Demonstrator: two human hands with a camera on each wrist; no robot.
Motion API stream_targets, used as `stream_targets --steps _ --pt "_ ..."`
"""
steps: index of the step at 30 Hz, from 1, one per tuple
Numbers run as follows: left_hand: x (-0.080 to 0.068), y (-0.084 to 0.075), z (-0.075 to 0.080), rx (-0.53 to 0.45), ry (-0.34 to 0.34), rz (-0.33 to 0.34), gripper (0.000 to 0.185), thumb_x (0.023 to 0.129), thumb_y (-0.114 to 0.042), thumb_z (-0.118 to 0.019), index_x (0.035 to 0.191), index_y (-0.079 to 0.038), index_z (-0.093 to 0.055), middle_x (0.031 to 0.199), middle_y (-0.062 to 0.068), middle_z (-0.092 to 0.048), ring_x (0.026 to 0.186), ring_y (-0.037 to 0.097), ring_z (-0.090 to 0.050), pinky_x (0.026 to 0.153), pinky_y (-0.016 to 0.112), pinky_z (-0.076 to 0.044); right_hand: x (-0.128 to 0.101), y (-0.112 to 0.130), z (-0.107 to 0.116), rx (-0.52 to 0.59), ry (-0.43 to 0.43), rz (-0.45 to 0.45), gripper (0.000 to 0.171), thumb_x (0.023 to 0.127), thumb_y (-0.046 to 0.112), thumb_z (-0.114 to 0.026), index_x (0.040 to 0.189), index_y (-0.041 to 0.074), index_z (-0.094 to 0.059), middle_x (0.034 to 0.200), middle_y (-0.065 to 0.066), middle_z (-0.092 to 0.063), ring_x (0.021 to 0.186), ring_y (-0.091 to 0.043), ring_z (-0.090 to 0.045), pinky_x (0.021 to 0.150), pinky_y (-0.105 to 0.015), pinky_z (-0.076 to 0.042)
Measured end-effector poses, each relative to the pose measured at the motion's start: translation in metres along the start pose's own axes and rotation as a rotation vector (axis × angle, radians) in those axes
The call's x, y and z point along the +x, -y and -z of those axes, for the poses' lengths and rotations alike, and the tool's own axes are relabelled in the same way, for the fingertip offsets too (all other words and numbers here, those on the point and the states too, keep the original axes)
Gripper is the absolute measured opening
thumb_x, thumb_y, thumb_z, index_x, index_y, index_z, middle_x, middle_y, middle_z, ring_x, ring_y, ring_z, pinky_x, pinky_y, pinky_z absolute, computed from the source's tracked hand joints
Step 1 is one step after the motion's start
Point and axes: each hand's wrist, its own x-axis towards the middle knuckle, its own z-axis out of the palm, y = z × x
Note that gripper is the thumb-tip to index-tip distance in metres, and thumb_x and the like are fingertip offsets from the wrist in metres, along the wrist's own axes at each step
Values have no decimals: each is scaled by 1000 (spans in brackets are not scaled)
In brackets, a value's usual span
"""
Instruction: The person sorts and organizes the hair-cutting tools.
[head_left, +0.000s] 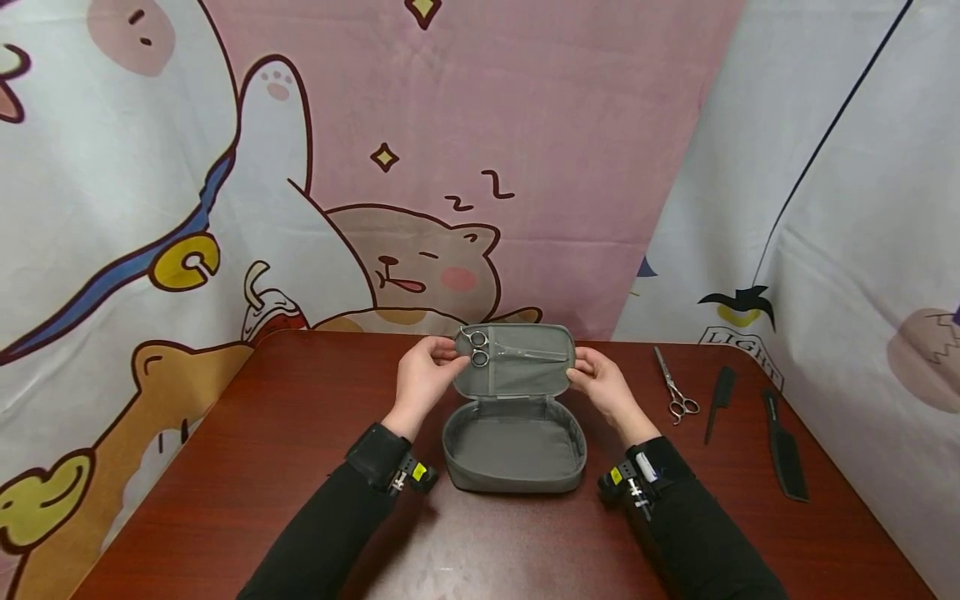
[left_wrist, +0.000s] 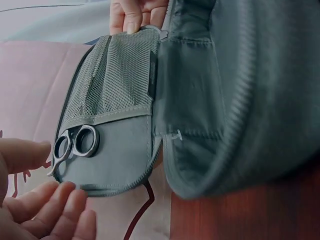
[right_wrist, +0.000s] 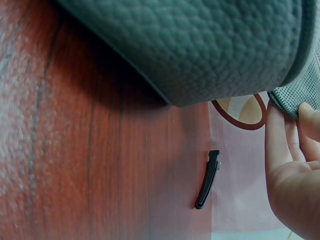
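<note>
A grey zippered case (head_left: 517, 481) stands on the table with its lid (head_left: 521, 383) raised. Inside the lid is a mesh pocket (left_wrist: 125, 75); silver scissors (head_left: 480, 348) sit in it, finger rings sticking out and blades tucked behind the mesh. My left hand (head_left: 426, 379) is at the lid's left edge by those rings. In the left wrist view its thumb and fingers are spread apart, with nothing gripped between them. With thumb and fingers, my right hand (head_left: 603, 385) pinches the lid's right edge, also seen in the right wrist view.
On the table's right side lie another pair of scissors (head_left: 677, 396), a black comb (head_left: 722, 396) and a wider black comb (head_left: 787, 458). A small black clip-like object (right_wrist: 207, 181) lies near the far table edge. Printed cloth hangs behind the table (head_left: 300, 500).
</note>
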Motion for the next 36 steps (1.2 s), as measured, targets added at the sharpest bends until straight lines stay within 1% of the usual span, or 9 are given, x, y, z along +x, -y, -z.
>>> stream_targets --steps 5,9,12,17,21,26,29,32,36 --pt "-9 5 7 125 104 -12 41 84 -20 -80 116 1 -65 108 16 -68 98 32 -64 82 44 -52 -1 0 1 -1 0 9 34 99 -7 -52 132 -9 -50 117 -23 -63 90 -5 -64 93 -51 -49" --pt "-18 8 10 203 158 -20 49 82 -23 -82 119 3 -62 113 18 -66 103 35 -62 85 47 -50 -1 1 1 4 0 12 34 99 -7 -53 132 -10 -49 115 -22 -64 90 -5 -64 93 -52 -48" --pt "-23 9 10 250 192 -5 59 80 -26 -83 124 5 -60 119 20 -64 108 36 -60 89 48 -49 -1 1 1 4 -6 9 33 99 -6 -53 132 -9 -50 115 -21 -64 90 -5 -64 93 -52 -48" --pt "-29 11 9 352 264 49 76 77 -32 -85 134 8 -53 130 23 -58 118 37 -56 95 50 -47 -1 0 1 7 -6 10 33 98 -7 -53 131 -10 -50 114 -21 -64 90 -5 -64 93 -54 -47" --pt "-33 15 7 404 323 62 85 76 -33 -86 139 10 -47 134 25 -55 122 39 -54 97 51 -45 0 -1 1 4 -9 15 33 98 -7 -53 131 -11 -50 115 -23 -64 90 -5 -64 92 -51 -49" --pt "-39 18 6 437 386 60 94 74 -34 -88 143 11 -42 138 27 -51 125 40 -51 98 52 -44 1 -1 1 3 -12 16 33 98 -6 -53 131 -11 -50 115 -22 -64 90 -7 -64 91 -49 -50" --pt "-42 20 6 456 400 54 93 73 -33 -88 141 11 -43 136 27 -52 122 40 -53 96 52 -46 1 -2 0 6 -14 11 32 98 -6 -54 130 -10 -51 114 -21 -65 90 -7 -65 91 -49 -50" --pt "-44 21 5 482 405 42 87 71 -33 -89 135 10 -50 125 24 -59 111 38 -59 89 50 -50 1 -2 0 0 -11 10 33 98 -6 -53 131 -9 -51 115 -21 -64 90 -7 -64 92 -50 -49" --pt "-45 22 4 510 407 23 77 69 -31 -90 126 9 -57 111 19 -65 98 33 -63 80 47 -52 2 -3 0 -7 -15 6 33 99 -6 -53 131 -9 -51 116 -22 -64 90 -7 -64 92 -52 -49"
